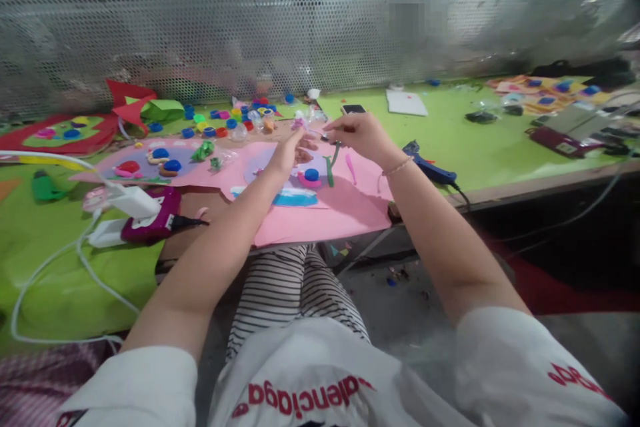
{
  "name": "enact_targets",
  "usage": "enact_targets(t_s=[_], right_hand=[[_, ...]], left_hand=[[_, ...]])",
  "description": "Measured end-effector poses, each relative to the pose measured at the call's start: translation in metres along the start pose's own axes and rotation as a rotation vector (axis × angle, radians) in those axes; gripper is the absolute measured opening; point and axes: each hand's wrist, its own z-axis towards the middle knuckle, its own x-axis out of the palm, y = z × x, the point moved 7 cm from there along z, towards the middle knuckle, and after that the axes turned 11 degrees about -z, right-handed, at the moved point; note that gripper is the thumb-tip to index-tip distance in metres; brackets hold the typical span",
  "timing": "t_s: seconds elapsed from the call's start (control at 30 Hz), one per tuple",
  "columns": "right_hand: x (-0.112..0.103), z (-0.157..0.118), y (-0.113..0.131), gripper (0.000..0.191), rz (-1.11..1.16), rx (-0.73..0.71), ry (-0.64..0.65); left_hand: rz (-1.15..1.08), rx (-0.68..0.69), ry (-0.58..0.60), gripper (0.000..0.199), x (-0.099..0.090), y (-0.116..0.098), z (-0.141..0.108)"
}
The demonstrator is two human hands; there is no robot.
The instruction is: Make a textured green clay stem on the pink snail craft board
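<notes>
My left hand (295, 149) is raised over the pink paper sheet (320, 223), its fingers curled together around something small; a pinkish-purple piece (299, 124) shows at its fingertips. Close on its right, my right hand (359, 135) pinches a small, thin, dark object (326, 139) that I cannot make out. Below the hands, a blue bottle cap (311, 175) sits on a pink clay shape (309, 183) over a lilac patch. A blue-and-white strip (295, 197) lies in front. Green clay strips (330, 172) and a pink clay strip (351, 168) lie to the right.
Several coloured bottle caps (231, 123) lie behind the hands. A blue glue gun (434, 172) rests at right, near a phone (354, 109) and a white pad (407, 103). A purple power strip (153, 217) with white cables stands at left. Perforated metal mesh (210, 33) rises behind.
</notes>
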Motion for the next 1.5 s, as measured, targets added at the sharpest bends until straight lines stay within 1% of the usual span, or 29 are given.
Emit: enact_targets(t_s=[0.07, 0.1, 0.17, 0.23, 0.33, 0.5, 0.63, 0.73, 0.93, 1.2, 1.33, 1.5], right_hand=[[0.005, -0.010, -0.010, 0.021, 0.052, 0.032, 0.069], [0.007, -0.014, -0.014, 0.020, 0.074, 0.045, 0.083], [0.007, -0.019, -0.021, 0.019, 0.109, 0.060, 0.077], [0.003, -0.020, -0.024, 0.019, 0.139, 0.064, 0.041], [-0.002, -0.021, -0.026, 0.016, 0.185, 0.065, 0.016], [0.003, -0.023, -0.023, 0.014, 0.210, 0.076, 0.095], [0.009, -0.025, -0.018, 0.013, 0.217, 0.079, 0.152], [0.011, -0.025, -0.016, 0.014, 0.223, 0.084, 0.169], [0.010, -0.026, -0.017, 0.015, 0.251, 0.088, 0.186], [0.014, -0.027, -0.016, 0.014, 0.322, 0.076, 0.233], [0.015, -0.026, -0.018, 0.014, 0.294, 0.087, 0.237], [0.015, -0.024, -0.021, 0.011, 0.257, 0.130, 0.198]], left_hand=[[0.084, 0.031, 0.026, 0.025, 0.008, 0.004, -0.002], [0.130, 0.052, 0.039, 0.019, 0.011, 0.005, -0.003], [0.225, 0.098, 0.064, 0.009, 0.015, 0.006, -0.005], [0.322, 0.146, 0.082, 0.004, 0.017, 0.005, -0.006], [0.454, 0.202, 0.100, 0.005, 0.018, 0.002, -0.008], [0.585, 0.243, 0.151, 0.009, 0.023, 0.002, -0.010], [0.610, 0.259, 0.190, 0.011, 0.025, 0.005, -0.012], [0.611, 0.264, 0.206, 0.010, 0.026, 0.005, -0.012], [0.616, 0.257, 0.223, 0.012, 0.026, 0.007, -0.011], [0.637, 0.252, 0.220, 0.006, 0.026, 0.006, -0.012], [0.645, 0.264, 0.210, 0.007, 0.024, 0.007, -0.009], [0.642, 0.276, 0.205, 0.009, 0.020, 0.009, -0.006]])
